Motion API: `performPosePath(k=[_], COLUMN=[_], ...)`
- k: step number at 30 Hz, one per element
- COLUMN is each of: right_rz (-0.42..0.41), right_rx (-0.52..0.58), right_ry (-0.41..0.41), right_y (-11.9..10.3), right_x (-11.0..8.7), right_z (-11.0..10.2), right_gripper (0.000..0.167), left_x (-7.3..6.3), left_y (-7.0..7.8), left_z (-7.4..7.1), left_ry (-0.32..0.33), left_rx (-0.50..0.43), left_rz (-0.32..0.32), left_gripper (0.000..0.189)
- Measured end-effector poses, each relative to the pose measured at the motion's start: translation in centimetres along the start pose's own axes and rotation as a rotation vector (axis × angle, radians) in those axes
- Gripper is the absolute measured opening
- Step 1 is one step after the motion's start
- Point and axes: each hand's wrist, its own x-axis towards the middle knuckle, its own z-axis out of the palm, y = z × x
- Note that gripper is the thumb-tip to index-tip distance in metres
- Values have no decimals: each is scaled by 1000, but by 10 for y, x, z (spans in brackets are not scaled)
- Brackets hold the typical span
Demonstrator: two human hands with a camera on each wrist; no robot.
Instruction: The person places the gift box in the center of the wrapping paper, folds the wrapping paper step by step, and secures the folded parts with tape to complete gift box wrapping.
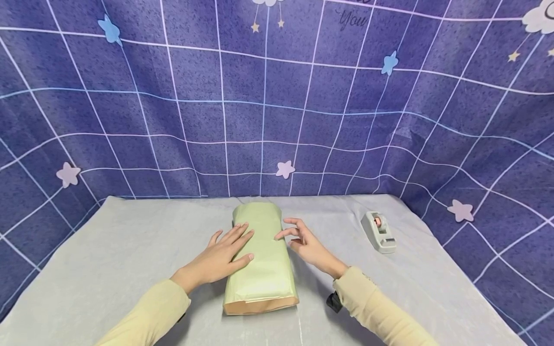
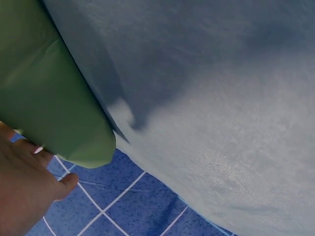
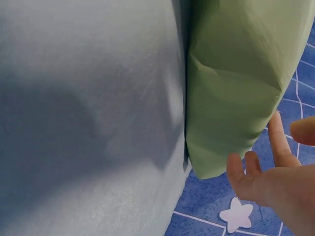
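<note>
A long parcel in light green paper (image 1: 261,276) lies lengthwise on the table, its near end showing a tan-brown face framed by the paper edge. My left hand (image 1: 222,257) rests on its upper left side, fingers spread and straight. On the other side, my right hand (image 1: 309,247) has its index fingertip at the parcel's right edge, the other fingers loosely bent with nothing in them. The left wrist view shows the parcel's smooth green side (image 2: 59,108) above the left hand (image 2: 29,187). Creases mark the paper (image 3: 231,108) in the right wrist view, by the right fingertips.
A pale grey tape dispenser (image 1: 378,233) with a roll in it stands to the right. Light grey cloth (image 1: 143,250) covers the table. Behind and beside hangs a blue curtain (image 1: 242,120) with grid lines and stars. A small black object (image 1: 334,302) sits under the right sleeve.
</note>
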Motion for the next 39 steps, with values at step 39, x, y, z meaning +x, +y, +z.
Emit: performPosePath(k=[39], right_rz=[-74], right_rx=[-319], right_ry=[231], right_y=[9], right_x=[13], right_z=[14], right_gripper=[59], left_x=[1], left_y=[-1], left_z=[0], left_ry=[-5], left_rx=[-10], left_rz=[13], left_gripper=[65])
